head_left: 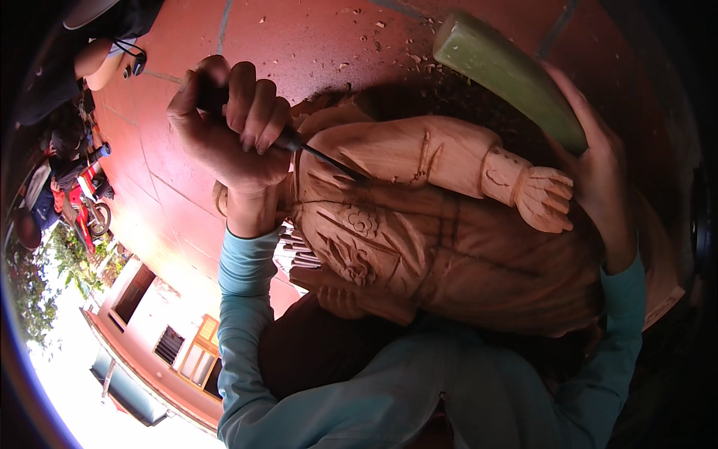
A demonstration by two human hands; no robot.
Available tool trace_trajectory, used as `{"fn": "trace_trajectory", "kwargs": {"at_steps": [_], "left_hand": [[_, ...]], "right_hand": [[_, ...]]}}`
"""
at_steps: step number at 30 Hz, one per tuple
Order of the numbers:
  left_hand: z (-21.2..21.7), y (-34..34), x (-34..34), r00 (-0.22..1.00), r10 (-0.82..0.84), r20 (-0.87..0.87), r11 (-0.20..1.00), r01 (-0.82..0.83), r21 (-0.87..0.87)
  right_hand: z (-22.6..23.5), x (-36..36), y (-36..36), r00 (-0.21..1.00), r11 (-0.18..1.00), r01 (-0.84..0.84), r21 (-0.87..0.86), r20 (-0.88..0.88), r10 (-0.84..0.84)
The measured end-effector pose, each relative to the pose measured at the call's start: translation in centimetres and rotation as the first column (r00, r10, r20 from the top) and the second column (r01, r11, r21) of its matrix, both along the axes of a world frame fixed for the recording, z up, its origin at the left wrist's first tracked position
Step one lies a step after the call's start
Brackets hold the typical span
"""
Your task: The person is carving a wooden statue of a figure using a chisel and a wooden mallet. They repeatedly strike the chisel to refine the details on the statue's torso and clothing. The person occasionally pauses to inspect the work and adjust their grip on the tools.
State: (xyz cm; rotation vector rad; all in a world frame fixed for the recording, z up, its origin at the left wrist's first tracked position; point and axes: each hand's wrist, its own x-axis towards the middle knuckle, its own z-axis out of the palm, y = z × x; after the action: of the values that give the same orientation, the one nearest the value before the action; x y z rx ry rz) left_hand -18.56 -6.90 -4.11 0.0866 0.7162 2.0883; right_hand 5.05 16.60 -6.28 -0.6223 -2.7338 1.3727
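A carved wooden statue (449, 247) of a robed figure lies on its back across my lap, its head end toward the left. My left hand (239, 127) is wrapped round the dark handle of a carving chisel (325, 159). The thin blade slants down to the right, and its tip meets the folds of the robe near the figure's upper arm. In my right hand (598, 168) is a thick, pale green club-like mallet (508, 75), raised beyond the carved fist (544, 198). Part of the grip is hidden behind my palm.
Wood chips (381, 26) are scattered over the red tiled floor (299, 45). Several slim tools (303, 254) lie beside the statue, partly hidden. At the far left are a person's arm (101, 63), a red motorbike (86, 209) and a building (176, 329).
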Motion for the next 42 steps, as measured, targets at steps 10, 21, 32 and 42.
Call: {"fn": "trace_trajectory", "kwargs": {"at_steps": [10, 21, 32, 42], "left_hand": [[1.2, -1.6, -0.6, 0.986, 0.163, -0.032, 0.982, -0.165, -0.090], [1.2, -1.5, -0.8, 0.999, 0.033, -0.037, 0.998, -0.035, -0.046], [0.5, -0.2, -1.0, 1.000, -0.020, -0.015, 0.996, 0.019, -0.088], [-0.4, -0.5, -0.4, 0.992, 0.111, 0.056, 0.972, -0.096, -0.212]], "right_hand": [[-0.2, 0.1, -0.1, 1.000, 0.999, 0.028, 0.026, -0.010, -0.028], [-0.1, -0.2, -0.2, 0.999, 0.999, 0.030, 0.032, -0.024, -0.029], [-0.7, 0.4, 0.3, 0.995, 0.996, 0.086, -0.011, -0.043, -0.087], [-1.0, -0.1, -0.1, 0.989, 0.994, 0.107, 0.010, -0.104, -0.105]]}}
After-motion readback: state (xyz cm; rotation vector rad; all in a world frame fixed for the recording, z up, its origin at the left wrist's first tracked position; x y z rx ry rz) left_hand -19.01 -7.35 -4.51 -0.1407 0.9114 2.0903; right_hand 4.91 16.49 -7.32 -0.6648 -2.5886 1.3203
